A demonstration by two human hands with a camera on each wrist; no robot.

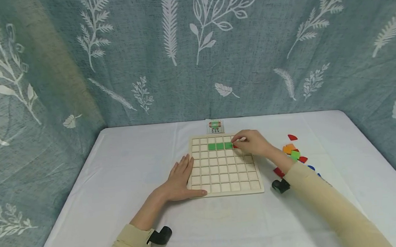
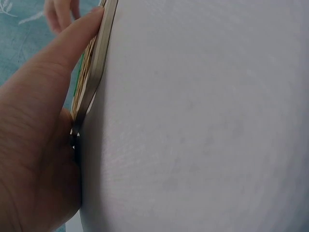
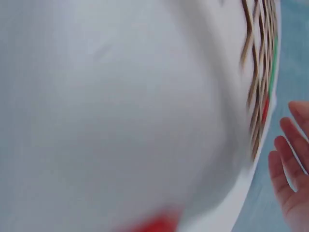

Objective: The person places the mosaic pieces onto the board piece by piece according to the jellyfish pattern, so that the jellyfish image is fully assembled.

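Note:
A pale wooden grid board (image 1: 226, 194) lies flat on the white table. Three green squares (image 1: 220, 146) form a row in its upper part, with a red piece (image 1: 235, 146) at their right end. My left hand (image 1: 181, 181) rests at the board's left side, fingers straight along the edge and thumb over the near rim; the left wrist view shows that thumb (image 2: 82, 34) on the rim. Over the red piece hovers my right hand (image 1: 251, 142). In the right wrist view its fingers (image 3: 289, 159) are spread and loosely bent, holding nothing.
Right of the board lie loose coloured pieces: red (image 1: 292, 137), orange (image 1: 288, 148), light green (image 1: 295, 155) and blue (image 1: 311, 167), partly behind the right forearm. A small printed card (image 1: 215, 126) sits beyond the board. A patterned curtain (image 1: 189, 93) hangs behind the table.

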